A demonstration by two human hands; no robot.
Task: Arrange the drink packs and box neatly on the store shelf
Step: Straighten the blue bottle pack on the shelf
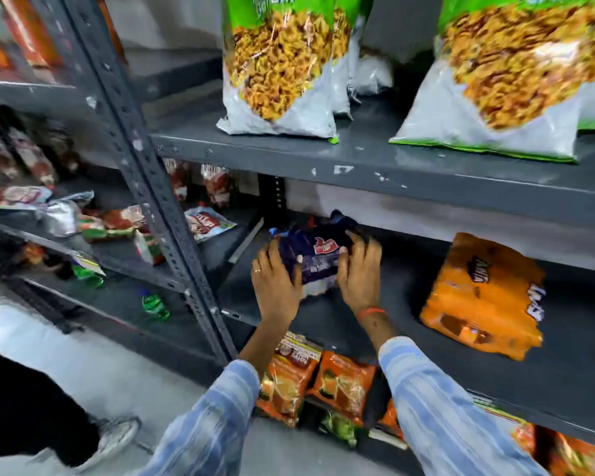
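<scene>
A dark blue drink pack [318, 257] with a red logo lies on the grey middle shelf [358, 338], toward its left end. My left hand [277, 281] presses against the pack's left side and my right hand [359, 269] grips its right side, fingers curled over the top. An orange drink pack [485, 297] lies tilted on the same shelf, well to the right of my hands and apart from the blue pack. No box is visible in this view.
Large green-and-white snack bags [279, 63] stand on the shelf above. Orange snack packets [344, 383] fill the shelf below. A slotted upright post [152, 187] divides off the left rack, which holds red packets and green bottles [155, 305]. A person's dark trouser leg [31, 407] is at bottom left.
</scene>
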